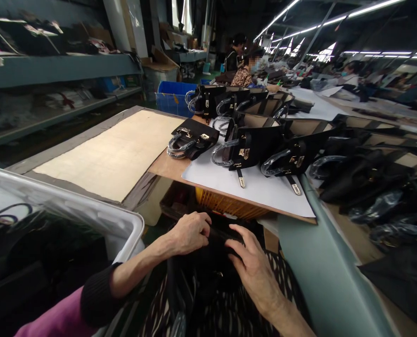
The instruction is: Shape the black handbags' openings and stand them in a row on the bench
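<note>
A black handbag (213, 267) rests on my lap, over patterned dark clothing. My left hand (191, 232) has its fingers curled over the bag's upper edge at the left. At the bag's right side, my right hand (252, 262) is open, its fingers apart and the tips at or just beside the dark surface; whether they touch it is hard to tell. A small gold-coloured metal piece glints low on the bag's front. Much of the bag blends into shadow, and its far side is hidden.
Several black handbags (256, 142) with plastic-wrapped handles stand on the table ahead and to the right. A cream sheet (113, 150) lies at left. A white bin (138, 224) holds dark items; a yellow crate (226, 203) sits under the table. People work farther back.
</note>
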Tool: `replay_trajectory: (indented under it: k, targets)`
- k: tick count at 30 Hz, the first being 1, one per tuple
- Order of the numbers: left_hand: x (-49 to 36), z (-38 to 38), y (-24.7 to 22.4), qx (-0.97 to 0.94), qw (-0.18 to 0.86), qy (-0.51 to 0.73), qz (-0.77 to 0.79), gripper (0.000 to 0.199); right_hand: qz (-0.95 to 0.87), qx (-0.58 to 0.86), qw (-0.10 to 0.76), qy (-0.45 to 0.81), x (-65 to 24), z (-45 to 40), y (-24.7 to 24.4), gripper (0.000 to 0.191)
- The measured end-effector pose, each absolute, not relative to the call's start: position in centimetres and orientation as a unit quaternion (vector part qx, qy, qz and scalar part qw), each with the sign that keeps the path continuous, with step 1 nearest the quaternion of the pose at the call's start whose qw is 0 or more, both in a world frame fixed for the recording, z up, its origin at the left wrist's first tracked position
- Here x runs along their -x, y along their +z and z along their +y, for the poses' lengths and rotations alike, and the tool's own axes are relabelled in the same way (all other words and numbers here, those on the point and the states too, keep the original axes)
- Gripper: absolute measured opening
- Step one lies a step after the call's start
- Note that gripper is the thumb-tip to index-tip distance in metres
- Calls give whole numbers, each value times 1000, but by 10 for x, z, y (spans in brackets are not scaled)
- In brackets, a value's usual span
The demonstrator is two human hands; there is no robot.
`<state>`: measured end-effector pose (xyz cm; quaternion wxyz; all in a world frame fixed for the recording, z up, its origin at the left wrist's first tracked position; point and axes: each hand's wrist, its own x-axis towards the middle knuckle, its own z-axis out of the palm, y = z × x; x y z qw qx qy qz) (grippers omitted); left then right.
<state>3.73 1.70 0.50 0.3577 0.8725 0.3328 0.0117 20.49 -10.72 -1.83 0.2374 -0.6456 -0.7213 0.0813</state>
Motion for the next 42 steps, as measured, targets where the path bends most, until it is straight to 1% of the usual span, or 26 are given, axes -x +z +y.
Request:
replay_trajectory:
  k: [6,9,12,13,15,17,18,20,23,25,26,30,33,37,42]
  targets:
    - [-38,18,4,-863,365,25,347,9,-716,645,254,86,-200,-100,-16,21]
    - [-39,17,4,-849,368,35,376,8,-699,654,273,99,-196,-96,-19,17]
    - [-41,17,2,-833,357,44,420,8,-698,647,298,73,-196,-96,-27,16]
    - [-42,17,1,-829,353,46,431,8,-702,642,304,58,-196,-96,-30,18]
    - [-42,19,-2,-826,346,49,442,9,-701,641,310,41,-198,-99,-35,30]
    - [-42,20,-4,-827,342,52,442,9,-671,670,315,42,-201,-102,-36,43]
    - [-41,20,-5,-828,342,52,442,9,-648,692,313,52,-202,-103,-34,46]
    - [-42,20,-6,-828,340,50,442,9,-607,731,297,89,-204,-106,-29,41]
    - [-43,21,-6,-829,337,47,444,11,-581,750,274,157,-204,-108,-19,22]
    - [-43,21,-6,-830,338,47,442,11,-572,749,283,179,-204,-107,-16,13]
    - [-43,21,-6,-830,339,48,441,10,-569,747,291,183,-204,-107,-14,12]
    - [-42,23,-5,-827,346,51,440,9,-561,741,316,191,-204,-102,-13,17]
    - [-41,23,-5,-828,351,53,434,9,-553,739,322,213,-206,-99,-11,16]
    - [-41,22,-5,-827,357,59,430,10,-545,741,318,231,-207,-96,-6,15]
    - [-42,23,-7,-826,360,57,429,8,-558,743,305,209,-207,-95,-6,17]
